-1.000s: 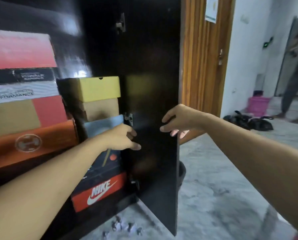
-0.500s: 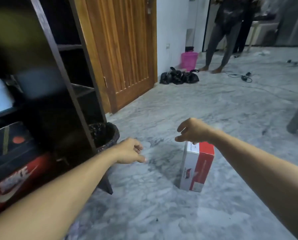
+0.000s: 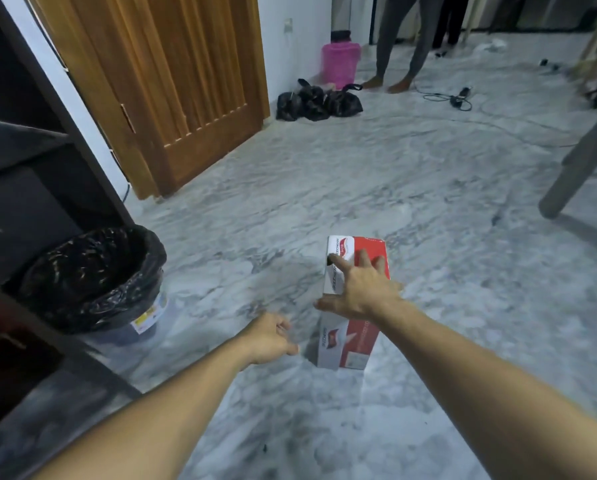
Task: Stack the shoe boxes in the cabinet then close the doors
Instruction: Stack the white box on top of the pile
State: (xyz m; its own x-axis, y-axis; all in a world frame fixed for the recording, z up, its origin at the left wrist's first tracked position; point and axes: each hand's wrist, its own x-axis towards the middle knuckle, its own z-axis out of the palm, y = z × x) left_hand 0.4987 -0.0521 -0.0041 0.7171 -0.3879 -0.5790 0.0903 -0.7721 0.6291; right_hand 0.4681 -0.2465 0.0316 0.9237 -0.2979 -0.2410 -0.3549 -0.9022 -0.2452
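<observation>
A red and white shoe box (image 3: pixel 354 344) stands on end on the marble floor, a little right of centre. My right hand (image 3: pixel 359 289) is spread with straight fingers over the box's top end; I cannot tell if it touches it. My left hand (image 3: pixel 269 337) hovers just left of the box, fingers loosely curled, holding nothing. The dark cabinet (image 3: pixel 23 188) fills the left edge, its door frame post slanting down; only a sliver of a red box inside shows at the far left.
A bin lined with a black bag (image 3: pixel 92 278) stands by the cabinet's foot. A wooden door (image 3: pixel 172 81), black bags (image 3: pixel 319 100), a pink bucket (image 3: pixel 340 64) and a standing person (image 3: pixel 397 46) lie beyond. A grey furniture leg (image 3: pixel 574 161) slants in at right.
My view swung from the cabinet's stacked boxes down to the floor. Both hands left the cabinet door; the right hand has opened and reached over the box's top.
</observation>
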